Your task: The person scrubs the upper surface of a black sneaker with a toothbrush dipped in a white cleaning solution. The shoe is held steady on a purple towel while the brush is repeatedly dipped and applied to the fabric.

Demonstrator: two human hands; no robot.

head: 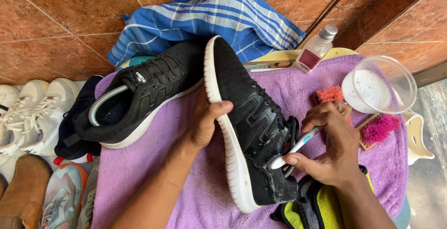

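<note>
My left hand (205,122) grips the white sole of a black sneaker (249,117), holding it on its side over a purple towel (195,187). My right hand (333,147) holds a white and blue toothbrush (298,146), whose bristle end presses against the shoe's heel collar. A second black sneaker (144,94) with a grey shoe tree inside lies on the towel to the left.
A clear cup of white foamy liquid (377,87), a small clear bottle (317,48), and pink and orange brushes (379,129) sit at the right. A blue striped cloth (209,17) lies behind. A yellow and black cloth (312,208) is near my right wrist. Several other shoes (32,112) line the floor at left.
</note>
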